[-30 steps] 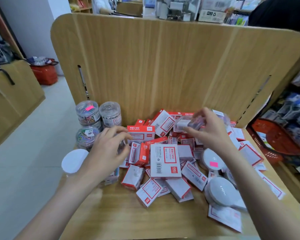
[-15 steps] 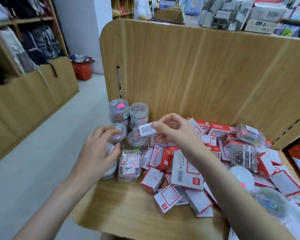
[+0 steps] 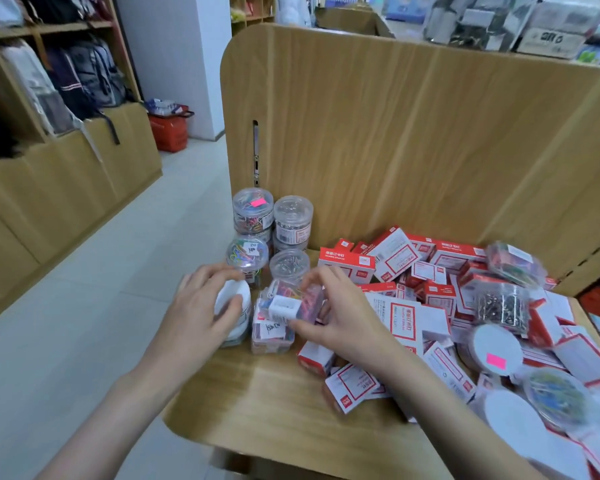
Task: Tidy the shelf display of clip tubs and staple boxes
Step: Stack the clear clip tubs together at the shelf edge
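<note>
- Two hands work at the near left corner of the wooden shelf (image 3: 257, 407).
- Right hand (image 3: 340, 317): thumb and fingers are pinched round a small clear tub of coloured clips (image 3: 291, 303), held on its side with a white barcode label facing up.
- That tub sits right on top of another clear tub (image 3: 272, 336) standing on the shelf, touching it or nearly so; I cannot tell which.
- Left hand (image 3: 201, 313): fingers are curled over a white-lidded tub (image 3: 234, 306) at the shelf's left edge, thumb against its lid.
- Just behind the hands stand four round clip tubs in two rows: one with coloured clips and a pink sticker (image 3: 252, 216), one with silver clips (image 3: 293, 220), one with a handwritten label (image 3: 246, 254), and another silver one (image 3: 289, 268).
- To the right lies a loose heap of red and white staple boxes (image 3: 409, 317), with more tubs tipped among them, one full of silver clips (image 3: 501, 306) and one lid-up with a pink sticker (image 3: 496, 349).
- Across the aisle, a red shopping basket (image 3: 168, 128) sits on the floor.
</note>
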